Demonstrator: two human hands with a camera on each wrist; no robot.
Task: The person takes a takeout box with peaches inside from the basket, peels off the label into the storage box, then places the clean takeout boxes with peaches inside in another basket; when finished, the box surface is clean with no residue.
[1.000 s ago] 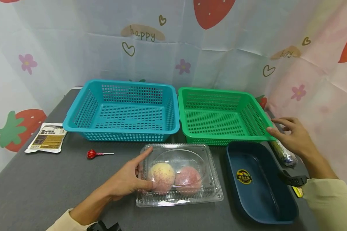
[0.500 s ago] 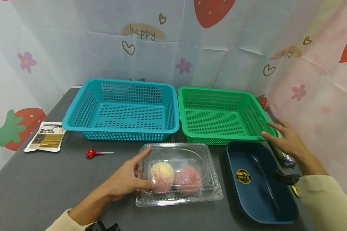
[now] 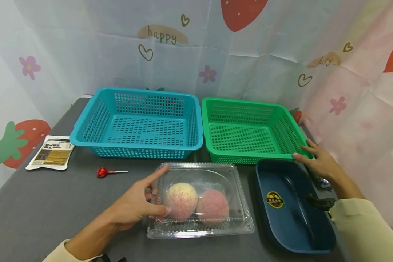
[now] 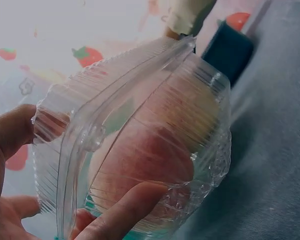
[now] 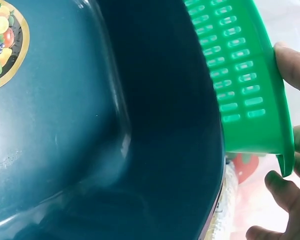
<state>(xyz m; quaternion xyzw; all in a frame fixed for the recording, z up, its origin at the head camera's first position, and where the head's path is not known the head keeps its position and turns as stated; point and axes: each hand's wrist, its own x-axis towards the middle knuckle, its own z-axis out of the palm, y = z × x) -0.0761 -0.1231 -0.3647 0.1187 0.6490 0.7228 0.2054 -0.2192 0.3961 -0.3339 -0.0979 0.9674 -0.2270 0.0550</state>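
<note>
Now the left hand (image 3: 134,205) holds the clear box (image 3: 201,200) of two peaches on the table, maybe lifting one end. The right hand (image 3: 316,162) grips the green basket (image 3: 249,127) corner. Next, lift carefully.

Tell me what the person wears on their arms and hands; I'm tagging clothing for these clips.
Both hands are bare: no gloves or rings show on the left hand or the right hand. Each arm has a pale cream long sleeve ending at the wrist. A black strap-mounted device sits at the right wrist.
</note>
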